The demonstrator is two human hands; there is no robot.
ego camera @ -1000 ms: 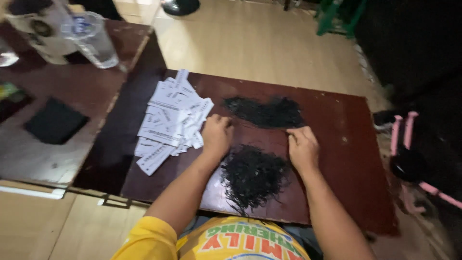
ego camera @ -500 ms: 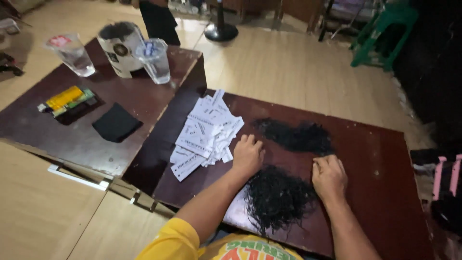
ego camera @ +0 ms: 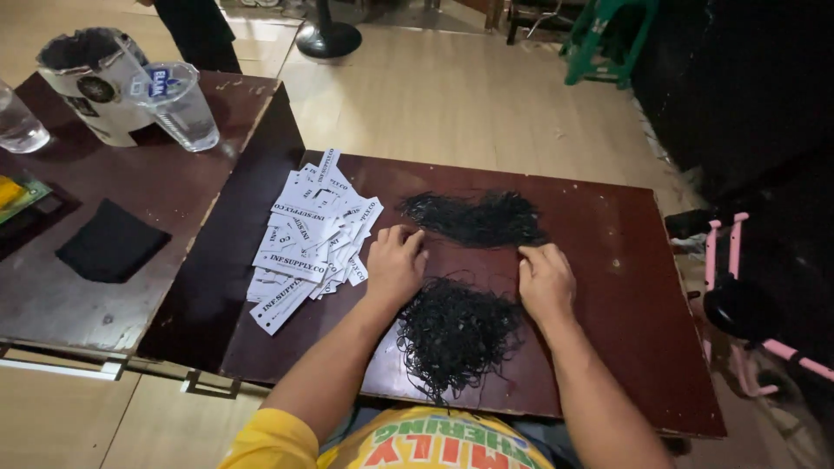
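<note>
My left hand [ego camera: 396,260] rests with curled fingers on the dark wooden board [ego camera: 608,304], between a pile of white printed paper tags [ego camera: 308,239] and a near heap of black string loops [ego camera: 456,334]. My right hand [ego camera: 544,280] lies fingers-down at the upper right edge of that heap. Whether either hand pinches a string is too small to tell. A second, flatter bunch of black strings [ego camera: 473,217] lies just beyond both hands.
A lower brown table [ego camera: 104,200] at the left carries a plastic cup [ego camera: 178,104], a white tub [ego camera: 91,78], another clear cup [ego camera: 17,122] and a flat black pouch [ego camera: 113,243]. A pink-framed object [ego camera: 738,287] stands right of the board. A green stool [ego camera: 608,43] stands behind.
The view has swung, so board and side table sit differently in frame. Both hands stay at the near string heap, with only slight finger shifts.
</note>
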